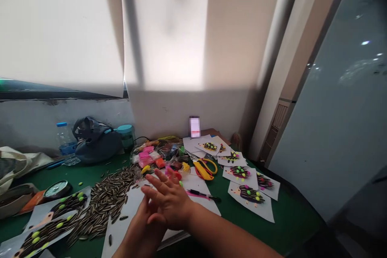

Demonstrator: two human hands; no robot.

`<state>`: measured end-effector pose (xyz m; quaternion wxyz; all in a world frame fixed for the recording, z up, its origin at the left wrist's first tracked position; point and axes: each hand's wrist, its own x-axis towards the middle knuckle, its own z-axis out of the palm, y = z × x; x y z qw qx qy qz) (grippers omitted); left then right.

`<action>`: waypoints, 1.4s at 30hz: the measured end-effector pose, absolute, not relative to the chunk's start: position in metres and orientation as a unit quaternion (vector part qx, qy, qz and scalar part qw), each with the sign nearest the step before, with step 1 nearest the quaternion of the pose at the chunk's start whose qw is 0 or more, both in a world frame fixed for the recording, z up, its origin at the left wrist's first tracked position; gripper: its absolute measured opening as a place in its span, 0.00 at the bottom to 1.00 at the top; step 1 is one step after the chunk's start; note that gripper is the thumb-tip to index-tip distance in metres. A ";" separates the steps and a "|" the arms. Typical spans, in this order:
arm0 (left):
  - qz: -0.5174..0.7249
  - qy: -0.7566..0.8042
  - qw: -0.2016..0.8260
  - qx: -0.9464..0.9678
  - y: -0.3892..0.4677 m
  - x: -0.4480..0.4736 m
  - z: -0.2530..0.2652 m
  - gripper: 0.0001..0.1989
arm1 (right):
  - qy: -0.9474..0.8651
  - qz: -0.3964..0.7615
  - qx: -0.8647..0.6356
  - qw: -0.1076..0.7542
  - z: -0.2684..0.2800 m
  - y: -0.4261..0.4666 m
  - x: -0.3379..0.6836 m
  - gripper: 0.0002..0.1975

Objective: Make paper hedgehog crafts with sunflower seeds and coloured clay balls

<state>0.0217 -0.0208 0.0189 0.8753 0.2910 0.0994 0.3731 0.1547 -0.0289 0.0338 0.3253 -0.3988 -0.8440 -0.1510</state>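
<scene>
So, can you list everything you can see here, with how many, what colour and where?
Table: one, green, under everything
Seeds: large heap, dark striped, left of the hands
Hedgehog cards: at least eight, white, six right, two left
Paper: stacked, count unclear, white, beneath hands
Pen: one, black, on the paper
Scissors: at least one, yellow, beyond the pen
Packets: many, mixed colours, back centre
Phone: one, lit screen, upright at back
Jar: one, teal lid, back left
Bag: one, dark blue, beside jar
Bottle: one, clear, blue cap, back left
Dial: one, dark rim, left
Right hand: one, bare, over the left
Left hand: one, bare, underneath
</scene>
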 end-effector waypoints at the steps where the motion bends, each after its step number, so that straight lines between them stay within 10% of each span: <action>1: 0.342 0.075 0.890 0.292 -0.017 0.017 0.019 0.28 | -0.843 -0.151 -0.403 0.325 0.029 -0.029 0.157 0.39; 18: 0.406 0.180 0.824 0.351 -0.022 0.013 0.019 0.33 | -0.807 -0.086 -0.465 0.353 0.001 -0.036 0.169 0.32; 25: 0.463 0.244 0.770 0.364 -0.017 0.005 0.014 0.25 | -0.779 -0.081 -0.449 0.430 0.006 -0.045 0.164 0.09; 35: 0.487 0.310 0.673 0.462 -0.014 0.008 -0.001 0.23 | -0.766 -0.044 -0.422 0.482 0.005 -0.040 0.170 0.19; 42: 0.456 0.338 0.681 0.462 -0.018 0.013 0.006 0.23 | -0.753 0.007 -0.413 0.512 0.010 -0.041 0.169 0.07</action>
